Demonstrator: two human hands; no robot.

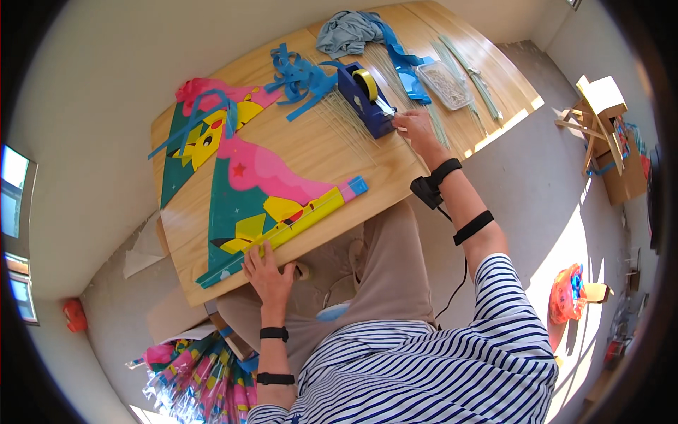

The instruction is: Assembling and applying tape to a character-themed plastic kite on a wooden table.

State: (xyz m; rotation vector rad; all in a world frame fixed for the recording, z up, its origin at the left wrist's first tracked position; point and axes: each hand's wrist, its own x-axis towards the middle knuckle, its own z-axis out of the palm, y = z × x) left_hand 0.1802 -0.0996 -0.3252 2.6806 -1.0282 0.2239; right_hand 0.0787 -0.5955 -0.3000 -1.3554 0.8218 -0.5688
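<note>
A triangular printed plastic kite sheet in green, pink and yellow lies near the table's front edge. A thin pale rod runs along its yellow near edge. My left hand rests on that edge near its left end, fingers spread, gripping nothing. My right hand is closed in a pinch at the cutting end of a dark blue tape dispenser, where the tape's end shows. A yellow-looking tape roll sits in the dispenser. Farther left lies a second printed kite sheet with blue ribbons on it.
Blue ribbon strips, a grey-blue cloth, many thin rods and a clear plastic box lie at the back. Folded printed sheets stand low left. An orange bag sits on the floor right.
</note>
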